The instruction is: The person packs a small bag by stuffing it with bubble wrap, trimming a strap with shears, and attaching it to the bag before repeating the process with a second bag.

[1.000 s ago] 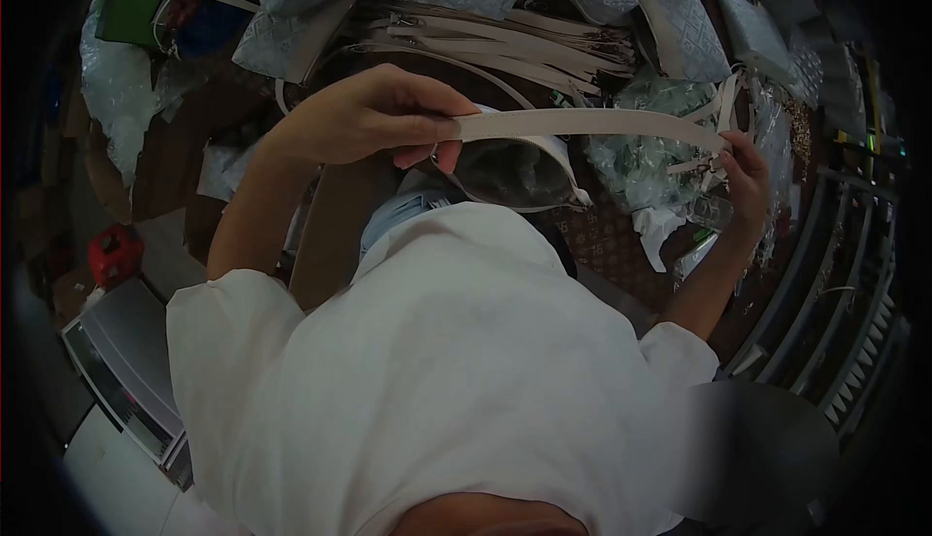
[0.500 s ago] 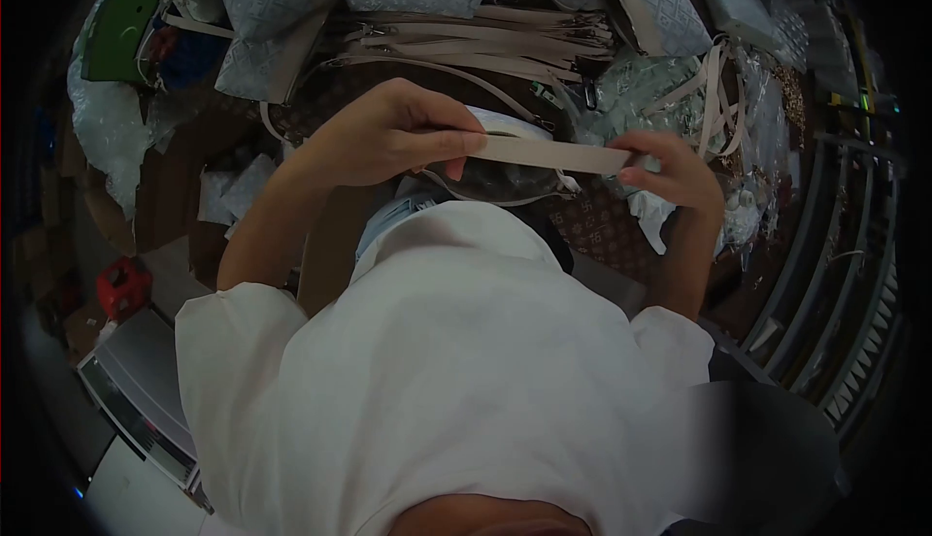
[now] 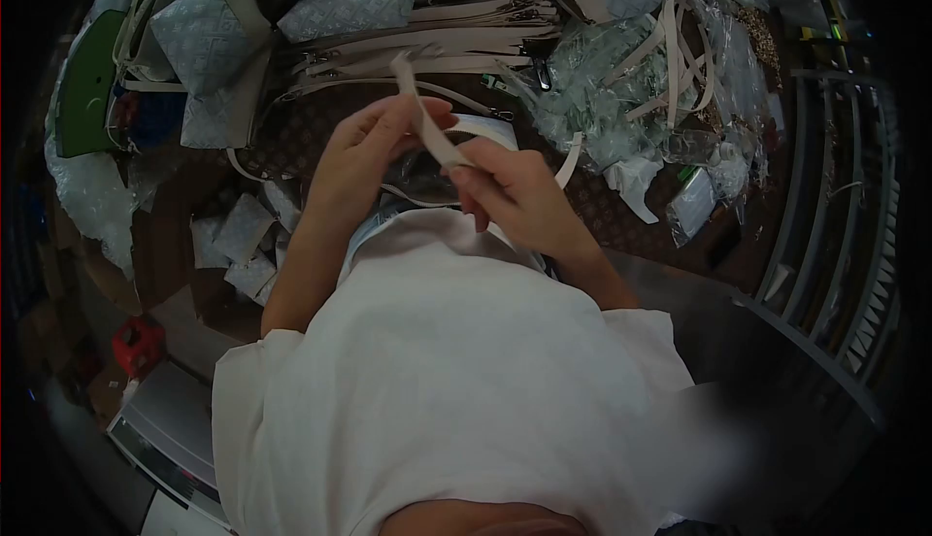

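A beige strap point(image 3: 434, 135) runs between my two hands at chest height. My left hand point(image 3: 359, 152) pinches it, and one blurred metal-ended tip sticks up past the fingers. Lower on the same strap, my right hand point(image 3: 524, 191) has its fingers closed around it. Another beige strap end point(image 3: 571, 159) shows just beyond the right hand. Under the hands sits a patterned pouch point(image 3: 490, 130) with a pale upper edge, partly hidden by the fingers. Behind them, a row of beige straps with metal clips point(image 3: 466, 41) lies on the brown patterned table point(image 3: 607, 216).
Pale patterned bags point(image 3: 354, 2) line the back. Clear plastic wrappers point(image 3: 592, 89) and looped straps point(image 3: 680, 70) are heaped at right. At left are a green curved piece point(image 3: 89, 89) and bubble wrap point(image 3: 92, 201). A metal rack point(image 3: 825, 206) stands at far right.
My right hand has come left, close to my left hand, and the strap between them now tilts upward to the left. The view has shifted, so the table contents appear further left.
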`<action>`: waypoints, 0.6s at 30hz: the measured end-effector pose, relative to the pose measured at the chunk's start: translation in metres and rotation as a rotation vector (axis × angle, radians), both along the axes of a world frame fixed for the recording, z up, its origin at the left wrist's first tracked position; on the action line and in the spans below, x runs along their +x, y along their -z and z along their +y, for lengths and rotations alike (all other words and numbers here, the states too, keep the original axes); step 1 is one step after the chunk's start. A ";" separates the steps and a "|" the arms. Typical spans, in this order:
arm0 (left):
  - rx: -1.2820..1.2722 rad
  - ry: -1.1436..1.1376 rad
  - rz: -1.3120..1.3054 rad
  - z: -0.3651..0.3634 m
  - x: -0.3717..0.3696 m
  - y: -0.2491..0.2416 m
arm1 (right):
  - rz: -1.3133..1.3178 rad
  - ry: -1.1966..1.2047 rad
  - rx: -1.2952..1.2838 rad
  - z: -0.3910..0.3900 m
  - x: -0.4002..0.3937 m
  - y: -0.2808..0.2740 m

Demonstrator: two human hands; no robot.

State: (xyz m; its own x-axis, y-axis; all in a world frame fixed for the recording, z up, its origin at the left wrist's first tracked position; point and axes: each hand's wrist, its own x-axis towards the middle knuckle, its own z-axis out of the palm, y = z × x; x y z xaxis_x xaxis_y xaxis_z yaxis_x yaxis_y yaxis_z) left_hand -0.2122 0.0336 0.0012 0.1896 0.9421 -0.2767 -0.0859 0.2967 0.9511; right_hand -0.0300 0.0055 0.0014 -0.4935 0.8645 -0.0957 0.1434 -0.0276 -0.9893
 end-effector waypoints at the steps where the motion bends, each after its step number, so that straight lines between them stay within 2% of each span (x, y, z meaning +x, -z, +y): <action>1: -0.082 -0.014 -0.203 -0.002 0.007 -0.001 | 0.029 -0.032 -0.112 0.000 -0.004 0.001; 2: -0.164 -0.027 -0.405 -0.002 0.011 -0.002 | 0.033 -0.032 -0.109 0.004 0.000 0.010; 4: -0.165 -0.088 -0.489 -0.002 0.013 -0.001 | 0.037 -0.063 0.120 0.024 0.018 0.036; 6: -0.171 -0.164 -0.577 -0.004 0.012 0.005 | -0.088 0.321 -0.060 0.058 0.035 0.040; 8: -0.160 0.020 -0.732 -0.002 0.008 0.013 | -0.488 0.470 0.119 0.104 0.060 0.083; 10: -0.180 0.093 -0.671 -0.006 0.011 0.008 | -0.988 0.475 0.422 0.138 0.078 0.158; 11: -0.208 0.169 -0.612 -0.008 0.014 0.005 | -0.985 0.467 0.427 0.140 0.077 0.180; 13: -0.223 0.187 -0.557 -0.014 0.021 -0.006 | -1.273 0.513 0.385 0.138 0.069 0.199; 14: -0.240 0.214 -0.501 -0.016 0.022 -0.010 | -1.269 0.505 0.390 0.139 0.071 0.206; 16: -0.183 0.222 -0.479 -0.020 0.025 -0.013 | -1.212 0.459 0.239 0.134 0.072 0.202; 18: -0.130 0.239 -0.459 -0.021 0.026 -0.015 | -1.205 0.448 0.238 0.133 0.079 0.203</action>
